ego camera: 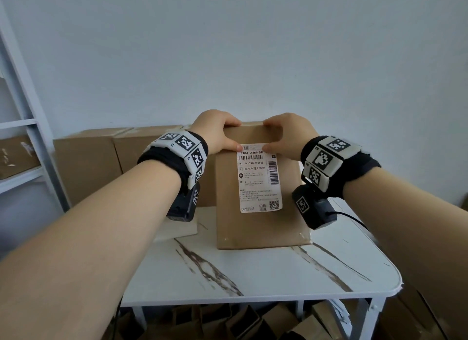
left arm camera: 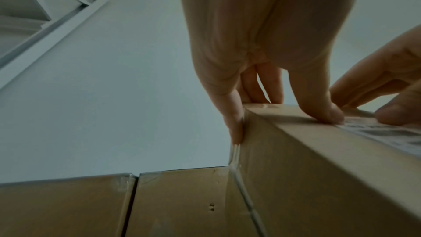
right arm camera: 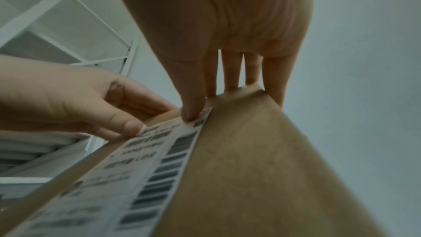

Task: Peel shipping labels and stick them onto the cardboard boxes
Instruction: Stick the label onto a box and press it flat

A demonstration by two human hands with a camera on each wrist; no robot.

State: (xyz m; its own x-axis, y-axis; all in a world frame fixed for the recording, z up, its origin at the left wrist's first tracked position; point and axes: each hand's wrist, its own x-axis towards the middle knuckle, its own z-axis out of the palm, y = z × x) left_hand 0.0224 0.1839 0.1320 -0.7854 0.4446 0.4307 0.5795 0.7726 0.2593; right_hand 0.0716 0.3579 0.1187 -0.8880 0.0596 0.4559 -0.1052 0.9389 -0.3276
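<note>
A tall cardboard box [ego camera: 260,228] stands on end on the marble table, leaning slightly back. A white shipping label [ego camera: 259,180] with barcodes lies flat on its front face. My left hand [ego camera: 220,134] grips the box's top left: the fingers curl over the top edge and the thumb [left arm camera: 318,107] presses the label's upper left corner. My right hand [ego camera: 286,134] grips the top right the same way, its thumb [right arm camera: 191,104] on the label's [right arm camera: 136,168] upper right corner. The fingertips behind the box are hidden.
A row of larger cardboard boxes [ego camera: 88,162] stands behind along the wall. White shelving [ego camera: 25,137] is at the left. A white sheet [ego camera: 177,228] lies on the table [ego camera: 253,276] left of the box. Folded cartons [ego camera: 253,322] lie under the table.
</note>
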